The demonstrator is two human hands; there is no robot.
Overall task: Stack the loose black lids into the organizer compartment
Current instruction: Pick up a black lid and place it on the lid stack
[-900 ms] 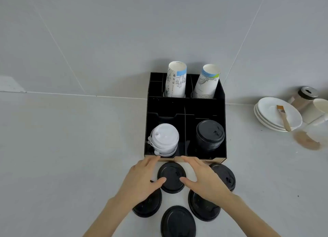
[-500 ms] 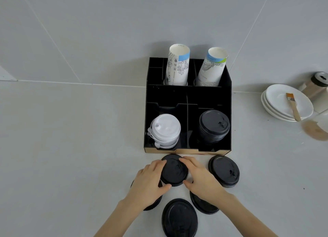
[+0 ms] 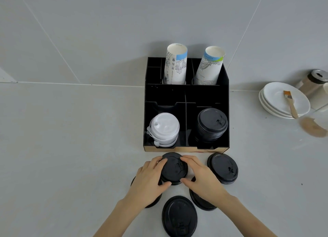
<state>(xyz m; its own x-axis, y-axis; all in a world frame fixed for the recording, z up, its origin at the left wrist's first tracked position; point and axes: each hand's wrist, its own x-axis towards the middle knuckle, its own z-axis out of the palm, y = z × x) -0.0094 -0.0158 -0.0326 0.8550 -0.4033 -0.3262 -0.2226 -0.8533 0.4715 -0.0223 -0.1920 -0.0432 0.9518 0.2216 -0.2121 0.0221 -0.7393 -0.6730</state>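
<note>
Lids were mostly still loose: my left hand [image 3: 148,181] and right hand [image 3: 201,178] cupped one black lid [image 3: 174,168] from both sides, fingers curled on its rim, at six o'clock of the organizer [image 3: 186,98]. Four others lay around it. A black stack [image 3: 212,125] already filled the right front compartment. Cup printing was too small to read.

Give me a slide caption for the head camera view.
Both hands, left and right, grip a black lid before the organizer.
</note>
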